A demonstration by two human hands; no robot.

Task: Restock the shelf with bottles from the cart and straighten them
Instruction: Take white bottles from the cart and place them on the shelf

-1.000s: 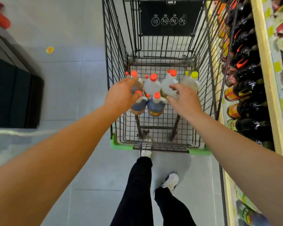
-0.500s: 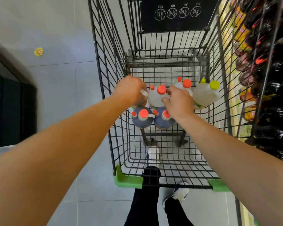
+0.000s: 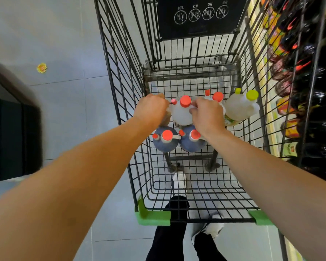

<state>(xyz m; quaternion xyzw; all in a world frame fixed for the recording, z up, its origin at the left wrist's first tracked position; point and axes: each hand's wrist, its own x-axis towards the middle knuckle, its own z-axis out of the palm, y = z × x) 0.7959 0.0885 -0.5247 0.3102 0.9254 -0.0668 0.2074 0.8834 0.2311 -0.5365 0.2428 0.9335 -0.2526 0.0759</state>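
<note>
Several bottles stand in a black wire cart [image 3: 120, 87]. Two dark bottles with red caps [image 3: 165, 141] stand nearest me. Behind them stand white bottles with red caps [image 3: 183, 112] and one white bottle with a yellow-green cap [image 3: 241, 108]. My left hand [image 3: 151, 110] is curled over a bottle at the left of the back row, which it mostly hides. My right hand [image 3: 207, 115] grips a white bottle by its handle, just right of the middle white one. The shelf [image 3: 305, 76] on the right holds dark bottles.
The cart has green corner bumpers [image 3: 152, 215] and a black sign panel [image 3: 199, 16] at its far end. My legs and white shoes [image 3: 179, 181] show below the cart. A dark fixture [image 3: 9, 129] stands on the left of the grey tiled floor.
I have leaned in over the cart. Both hands went from reaching above the bottles to closing on bottles in the back row.
</note>
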